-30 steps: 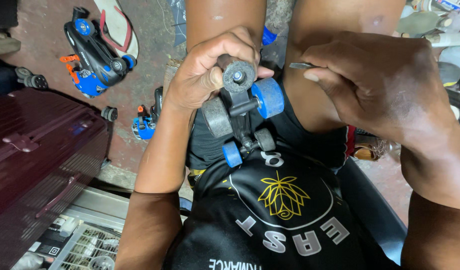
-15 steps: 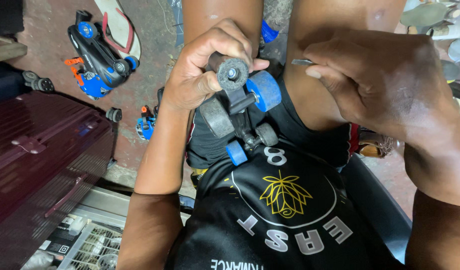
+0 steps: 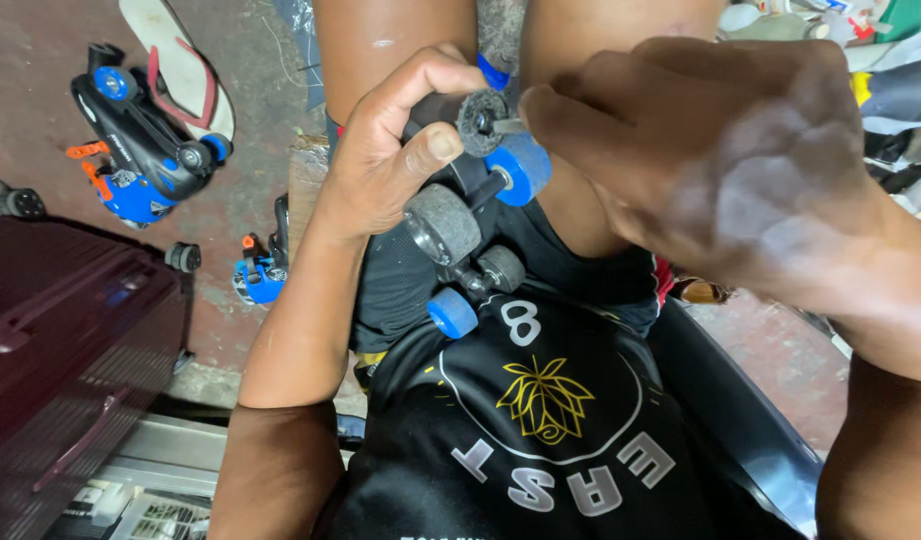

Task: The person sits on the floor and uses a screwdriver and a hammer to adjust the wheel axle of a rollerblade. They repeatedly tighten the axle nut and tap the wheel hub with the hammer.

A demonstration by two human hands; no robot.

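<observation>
A roller skate (image 3: pixel 460 225) lies upside down on my lap, its grey and blue wheels facing up. My left hand (image 3: pixel 395 150) grips it near the toe, thumb pressed against a worn grey wheel (image 3: pixel 480 120). My right hand (image 3: pixel 700 150) is shut on a thin metal tool whose tip (image 3: pixel 508 126) meets the hub of that wheel. A blue wheel (image 3: pixel 520 168) sits just below the tool tip, and another blue wheel (image 3: pixel 451 312) is closer to my black shirt.
A second black and blue skate (image 3: pixel 145 150) lies on the reddish floor at left, beside a flip-flop (image 3: pixel 180 70). Loose blue and black skate parts (image 3: pixel 260 270) lie nearby. A dark maroon case (image 3: pixel 60 370) fills the lower left. Clutter sits at the upper right.
My right hand has moved left, bringing the tool tip up to the grey wheel's hub. The view has shifted, so the skate sits slightly higher in the frame.
</observation>
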